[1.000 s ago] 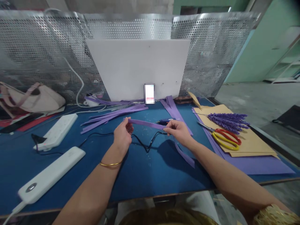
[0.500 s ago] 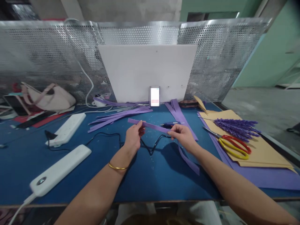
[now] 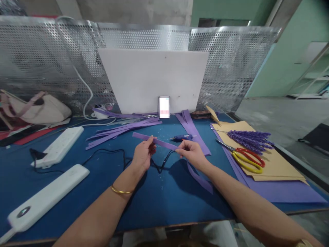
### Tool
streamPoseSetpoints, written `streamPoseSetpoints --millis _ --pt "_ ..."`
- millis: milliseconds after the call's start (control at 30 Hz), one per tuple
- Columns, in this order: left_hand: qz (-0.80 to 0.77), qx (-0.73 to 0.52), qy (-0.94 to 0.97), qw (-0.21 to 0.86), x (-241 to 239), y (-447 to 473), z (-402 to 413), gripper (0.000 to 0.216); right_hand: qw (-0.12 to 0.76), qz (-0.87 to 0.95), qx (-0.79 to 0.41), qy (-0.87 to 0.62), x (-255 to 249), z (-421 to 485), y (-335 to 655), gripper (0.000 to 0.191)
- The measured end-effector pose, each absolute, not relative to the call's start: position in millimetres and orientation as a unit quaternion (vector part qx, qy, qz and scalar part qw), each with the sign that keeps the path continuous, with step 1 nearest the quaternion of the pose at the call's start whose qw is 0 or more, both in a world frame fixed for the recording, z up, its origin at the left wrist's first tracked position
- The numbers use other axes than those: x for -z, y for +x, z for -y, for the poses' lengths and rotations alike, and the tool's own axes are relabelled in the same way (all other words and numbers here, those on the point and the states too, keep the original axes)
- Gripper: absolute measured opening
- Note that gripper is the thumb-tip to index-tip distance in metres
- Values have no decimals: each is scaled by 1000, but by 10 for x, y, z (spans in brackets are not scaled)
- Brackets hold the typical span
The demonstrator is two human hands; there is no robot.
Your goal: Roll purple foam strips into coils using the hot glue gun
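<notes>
In the head view, a purple strip is held over the middle of the surface, well in from the left and right edges. It is pinched between thumb and fingers by the left hand, a short end being left free past the fingertips towards the far left corner. Farther along, it is pinched by the right hand, from below which a slack length, apparently of the same strip, is hung towards the near edge. Both hands are closed to a narrow pinch, and nothing else is seen to be held.

The step in hand is judged to be the spanning of the strip between two grips, since the part between the hands looks nearly straight. For a grip to be shifted along it, the other pinch would need to be kept firm and the slack kept free of the black cable lying below.

Beyond the right hand, a blue tool is laid, with broad strips beside it. Thin strips are spread towards the far edge, left of the middle. Near the right edge, scissors and purple sprigs are rested on tan sheets.
</notes>
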State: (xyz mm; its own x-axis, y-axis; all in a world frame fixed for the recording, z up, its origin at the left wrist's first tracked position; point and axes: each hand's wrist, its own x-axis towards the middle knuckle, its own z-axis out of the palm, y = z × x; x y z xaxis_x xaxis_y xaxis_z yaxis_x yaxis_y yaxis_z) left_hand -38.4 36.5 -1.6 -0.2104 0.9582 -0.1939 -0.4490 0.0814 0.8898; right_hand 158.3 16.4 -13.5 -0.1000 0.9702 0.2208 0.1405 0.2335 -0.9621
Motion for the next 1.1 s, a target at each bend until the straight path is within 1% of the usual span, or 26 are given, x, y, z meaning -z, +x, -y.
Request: streamPoseSetpoints --millis 167,267,367,533,667,733,833,967,1100 --pt "-482 -559 370 564 95 -281 -315 51 500 609 -413 -457 148 -145 1573 25" --pt "-475 -558 342 589 90 -238 -278 53 488 622 -420 -445 143 -129 1563 23" --pt "-451 -545 330 625 58 -222 -243 54 493 623 -414 -444 150 -118 1550 23" --pt "-458 -544 398 580 47 -209 -211 50 503 645 -361 -447 166 -93 1534 21" --pt "-446 -544 374 604 68 -191 -192 50 500 682 -317 -430 157 -64 1536 18" --pt "-444 -536 394 600 76 -182 -180 49 499 688 -303 -431 153 -56 1538 17" --pt "-449 -533 416 584 81 -167 -162 47 496 690 -307 -429 152 -51 1531 17" --pt "-459 -522 382 609 76 -151 -138 49 494 687 -316 -429 166 -57 1515 17" --pt "-453 -513 421 595 62 -148 -119 44 488 674 -349 -430 192 -73 1505 17"
